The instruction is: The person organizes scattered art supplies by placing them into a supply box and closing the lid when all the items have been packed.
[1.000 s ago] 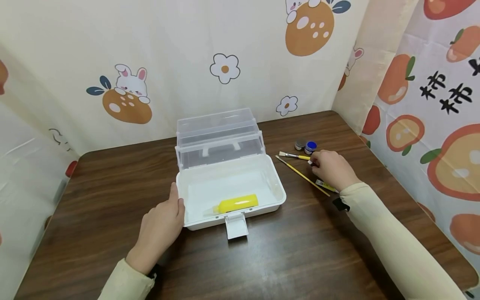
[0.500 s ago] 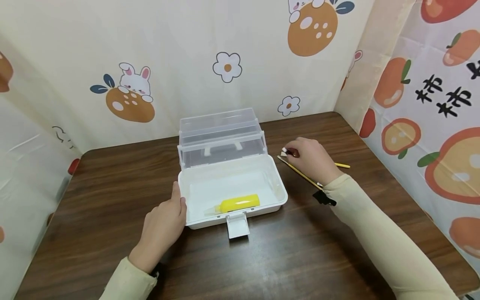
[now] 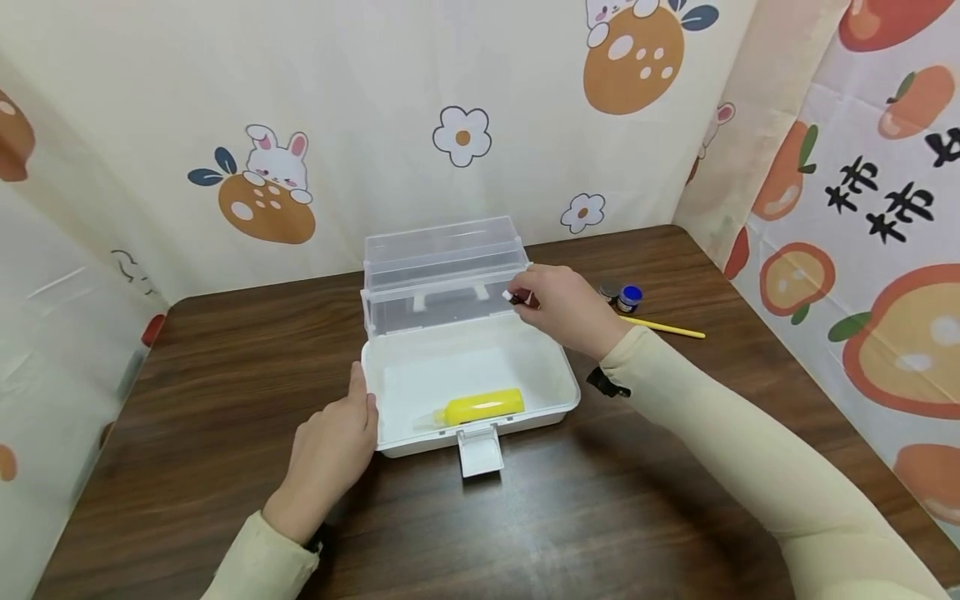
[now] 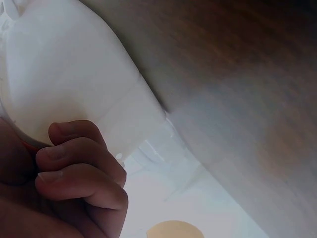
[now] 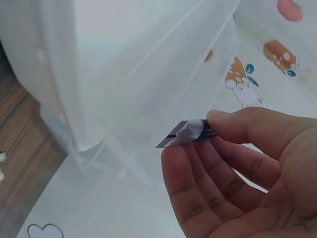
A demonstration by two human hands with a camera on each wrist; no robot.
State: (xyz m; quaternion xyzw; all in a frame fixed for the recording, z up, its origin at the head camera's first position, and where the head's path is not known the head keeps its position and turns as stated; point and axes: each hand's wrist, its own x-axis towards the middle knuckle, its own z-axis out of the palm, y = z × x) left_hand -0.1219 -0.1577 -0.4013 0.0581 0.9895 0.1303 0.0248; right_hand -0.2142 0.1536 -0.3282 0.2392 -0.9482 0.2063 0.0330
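Observation:
In the head view a white storage box (image 3: 472, 442) stands with its clear lid (image 3: 442, 250) raised at the back. A yellow squeeze bottle (image 3: 483, 407) with a clear nozzle lies inside, along the front wall. My left hand (image 3: 333, 446) grips the box's left rim, its other fingers (image 4: 81, 153) curled at the outer wall. Over the box's back right corner, my right hand (image 3: 566, 308) pinches a small paint tube (image 5: 185, 134) between thumb and fingertips. The tube is dark with a flat crimped silver end; its white cap shows in the head view.
Right of the box lie a yellow-handled paintbrush (image 3: 667, 327), a blue paint jar (image 3: 628, 297) and a dark jar (image 3: 609, 292). The box's latch flap (image 3: 480, 452) hangs forward. A printed curtain (image 3: 352, 108) closes off the table's back. My right forearm covers part of the table.
My right hand has picked up the small tube beside the brushes and carried it left over the box. The left hand stays at the rim.

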